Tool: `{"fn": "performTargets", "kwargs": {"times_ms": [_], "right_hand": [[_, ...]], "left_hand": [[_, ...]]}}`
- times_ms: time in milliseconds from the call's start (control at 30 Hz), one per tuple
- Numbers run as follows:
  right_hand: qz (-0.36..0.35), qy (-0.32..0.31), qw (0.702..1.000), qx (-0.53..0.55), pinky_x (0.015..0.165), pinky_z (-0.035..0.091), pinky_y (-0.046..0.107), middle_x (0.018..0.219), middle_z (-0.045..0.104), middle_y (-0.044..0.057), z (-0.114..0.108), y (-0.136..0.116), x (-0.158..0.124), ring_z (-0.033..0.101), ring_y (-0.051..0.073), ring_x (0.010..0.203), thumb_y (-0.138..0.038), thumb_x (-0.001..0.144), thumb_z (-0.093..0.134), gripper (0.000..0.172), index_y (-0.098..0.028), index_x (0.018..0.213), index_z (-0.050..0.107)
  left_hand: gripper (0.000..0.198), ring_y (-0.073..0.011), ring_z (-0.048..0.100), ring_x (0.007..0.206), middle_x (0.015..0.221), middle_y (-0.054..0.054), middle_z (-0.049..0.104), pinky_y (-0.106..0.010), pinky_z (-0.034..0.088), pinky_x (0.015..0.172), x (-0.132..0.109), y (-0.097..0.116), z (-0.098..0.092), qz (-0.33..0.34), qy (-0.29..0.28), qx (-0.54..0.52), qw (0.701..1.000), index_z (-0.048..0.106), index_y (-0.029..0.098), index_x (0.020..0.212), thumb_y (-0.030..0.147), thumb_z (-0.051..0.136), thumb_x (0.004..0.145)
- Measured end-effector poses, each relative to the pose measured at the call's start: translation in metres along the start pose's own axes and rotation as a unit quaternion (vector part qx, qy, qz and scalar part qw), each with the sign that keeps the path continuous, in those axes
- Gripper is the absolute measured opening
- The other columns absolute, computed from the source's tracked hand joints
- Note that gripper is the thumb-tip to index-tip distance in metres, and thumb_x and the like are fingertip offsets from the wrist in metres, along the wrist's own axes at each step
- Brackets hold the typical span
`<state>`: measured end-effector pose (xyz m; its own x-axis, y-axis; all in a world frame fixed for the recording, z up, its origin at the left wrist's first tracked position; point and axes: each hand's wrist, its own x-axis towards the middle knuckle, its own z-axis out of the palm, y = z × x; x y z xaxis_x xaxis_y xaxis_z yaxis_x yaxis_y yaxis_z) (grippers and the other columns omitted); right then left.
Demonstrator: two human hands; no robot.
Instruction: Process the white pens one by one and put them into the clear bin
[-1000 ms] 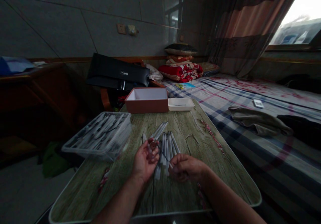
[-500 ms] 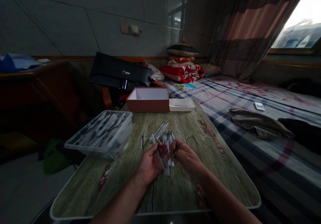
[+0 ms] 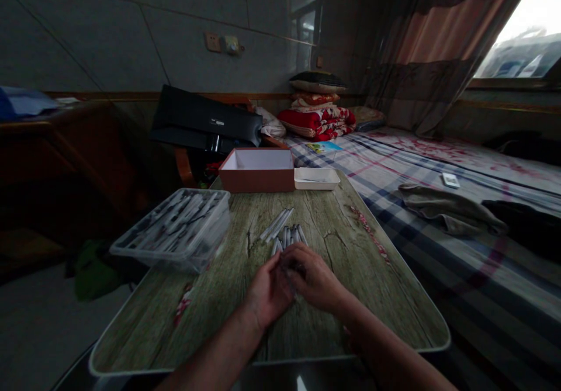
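My left hand, palm turned up and fingers curled, is near the middle of the table. Across its fingers lies my right hand, closed and bent at the knuckles, so the two touch. A slim pen shows in my left hand a moment ago; now the fingers hide most of it. What my right fingers pinch I cannot make out. Just beyond the hands lie several slim pale pens with dark ends, side by side. Farther back, another small group of pens lies slanted on the table.
On the table's left edge stands a clear plastic box full of pens. A reddish-brown open box and a small white tray holding something thin stand at the back. A bed adjoins the wood-patterned table on the right.
My right hand has moved left and over my left hand; they were slightly apart before. The pen seen along my left fingers is now covered. The view has shifted a little.
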<state>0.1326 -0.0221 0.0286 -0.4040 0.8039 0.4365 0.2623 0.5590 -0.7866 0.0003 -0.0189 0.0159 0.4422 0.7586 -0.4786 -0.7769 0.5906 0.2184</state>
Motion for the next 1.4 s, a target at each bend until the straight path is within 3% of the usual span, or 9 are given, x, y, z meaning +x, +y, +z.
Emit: {"fn": "performTargets", "kwargs": {"times_ms": [233, 467, 600, 700, 800, 867, 1000, 1233, 1400], "right_hand": [[0.123, 0.048, 0.977, 0.170, 0.084, 0.046, 0.033, 0.094, 0.063, 0.004, -0.008, 0.009, 0.000, 0.060, 0.016, 0.088, -0.010, 0.083, 0.040, 0.030, -0.020, 0.106, 0.057], [0.125, 0.027, 0.986, 0.109, 0.091, 0.042, 0.034, 0.111, 0.063, 0.004, -0.002, 0.003, -0.002, 0.058, 0.019, 0.103, -0.019, 0.087, 0.044, 0.031, -0.023, 0.115, 0.058], [0.144, 0.127, 0.977, 0.094, 0.084, 0.043, 0.032, 0.104, 0.064, 0.005, -0.019, 0.008, -0.001, 0.058, 0.020, 0.097, -0.025, 0.085, 0.047, 0.027, -0.021, 0.110, 0.059], [0.160, 0.222, 0.961, 0.044, 0.084, 0.042, 0.032, 0.096, 0.065, 0.007, -0.028, 0.022, -0.001, 0.058, 0.020, 0.091, -0.027, 0.083, 0.048, 0.022, -0.018, 0.099, 0.061], [0.178, 0.289, 0.940, 0.016, 0.082, 0.043, 0.034, 0.091, 0.065, 0.008, -0.029, 0.042, -0.001, 0.058, 0.021, 0.086, -0.028, 0.080, 0.047, 0.019, -0.017, 0.090, 0.060], [0.183, 0.293, 0.938, 0.017, 0.080, 0.043, 0.034, 0.089, 0.065, 0.008, -0.028, 0.052, -0.001, 0.059, 0.021, 0.085, -0.027, 0.078, 0.048, 0.018, -0.017, 0.087, 0.060], [0.187, 0.284, 0.940, 0.013, 0.078, 0.044, 0.034, 0.086, 0.065, 0.008, -0.028, 0.062, -0.002, 0.059, 0.021, 0.081, -0.028, 0.078, 0.049, 0.019, -0.017, 0.087, 0.060], [0.181, 0.274, 0.944, 0.001, 0.075, 0.045, 0.034, 0.086, 0.065, 0.008, -0.026, 0.066, -0.003, 0.059, 0.022, 0.080, -0.025, 0.074, 0.048, 0.019, -0.017, 0.085, 0.061], [0.175, 0.269, 0.947, -0.004, 0.073, 0.045, 0.034, 0.084, 0.064, 0.008, -0.025, 0.067, -0.004, 0.058, 0.022, 0.079, -0.025, 0.073, 0.048, 0.017, -0.018, 0.082, 0.060]], "left_hand": [[0.026, -0.0212, 0.070, 0.082, 0.084, -0.012, 0.073, -0.036, 0.054, 0.081, 0.000, -0.002, -0.001, 0.028, -0.035, -0.010, 0.999, 0.066, 0.009, 0.089, 0.021, 0.042, 0.092], [0.019, -0.0173, 0.070, 0.074, 0.077, -0.008, 0.073, -0.034, 0.055, 0.079, -0.003, -0.006, -0.002, 0.042, -0.036, -0.007, 0.998, 0.066, 0.012, 0.087, 0.016, 0.047, 0.089], [0.022, -0.0212, 0.070, 0.082, 0.085, -0.014, 0.071, -0.034, 0.058, 0.071, -0.002, -0.006, 0.000, 0.035, 0.016, 0.004, 0.999, 0.064, 0.009, 0.088, 0.019, 0.044, 0.091], [0.020, -0.0109, 0.063, 0.057, 0.073, -0.009, 0.066, -0.018, 0.050, 0.047, -0.003, -0.004, 0.000, 0.049, 0.058, 0.019, 0.997, 0.061, 0.010, 0.081, 0.018, 0.046, 0.091], [0.013, -0.0039, 0.048, 0.044, 0.066, -0.003, 0.057, -0.012, 0.035, 0.036, -0.011, 0.002, 0.004, 0.098, 0.042, 0.072, 0.992, 0.060, 0.010, 0.077, 0.016, 0.053, 0.087], [0.007, -0.0042, 0.048, 0.048, 0.069, -0.003, 0.057, -0.012, 0.037, 0.038, -0.021, 0.012, 0.010, 0.151, 0.026, 0.127, 0.980, 0.061, 0.011, 0.076, 0.012, 0.058, 0.083], [0.006, -0.0064, 0.052, 0.057, 0.075, -0.004, 0.059, -0.012, 0.040, 0.044, -0.046, 0.050, 0.028, 0.270, 0.030, 0.225, 0.936, 0.064, 0.011, 0.075, 0.005, 0.063, 0.074], [0.014, -0.0072, 0.047, 0.052, 0.065, 0.000, 0.058, -0.016, 0.038, 0.048, -0.071, 0.160, 0.048, 0.408, 0.122, 0.397, 0.813, 0.066, 0.012, 0.077, 0.006, 0.063, 0.065], [0.019, -0.0125, 0.045, 0.048, 0.054, 0.002, 0.055, -0.022, 0.035, 0.050, -0.067, 0.222, 0.045, 0.419, 0.273, 0.577, 0.645, 0.065, 0.016, 0.074, 0.004, 0.059, 0.060]]}}
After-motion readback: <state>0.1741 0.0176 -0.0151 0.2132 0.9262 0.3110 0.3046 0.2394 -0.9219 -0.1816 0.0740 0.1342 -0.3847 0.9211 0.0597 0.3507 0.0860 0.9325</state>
